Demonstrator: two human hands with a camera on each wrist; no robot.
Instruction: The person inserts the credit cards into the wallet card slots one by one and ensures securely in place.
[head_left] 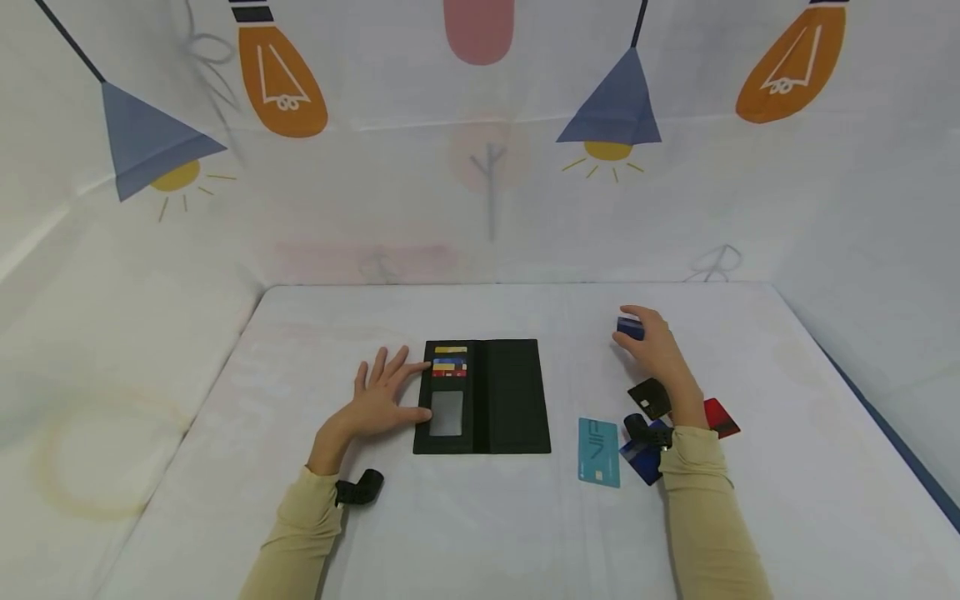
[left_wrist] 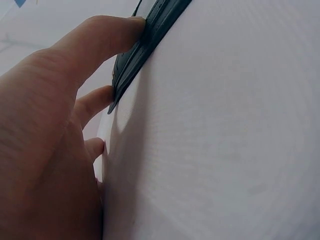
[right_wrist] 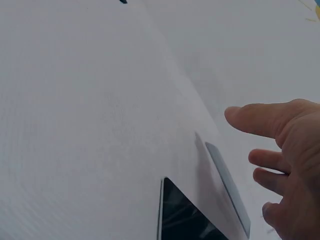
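Note:
A black bifold wallet (head_left: 519, 397) lies spread flat on the white table, with colourful cards (head_left: 450, 364) in its left-side slots and a clear window below them. My left hand (head_left: 382, 402) has its fingers spread, thumb and index fingertip touching the wallet's left edge. In the left wrist view the thumb rests on the wallet's edge (left_wrist: 150, 42). Farther right, my right hand (head_left: 654, 346) reaches around a dark blue card (head_left: 631, 327), thumb and fingers apart. The right wrist view shows a card (right_wrist: 227, 187) just beside the fingers, with a gap between it and the thumb.
Near the right forearm lie a black card (head_left: 650, 397), a red card (head_left: 720, 417), a blue card (head_left: 642, 463) and a teal VIP card (head_left: 599, 452). Behind the table hangs a white cloth (head_left: 420, 200) printed with lamps and bulbs.

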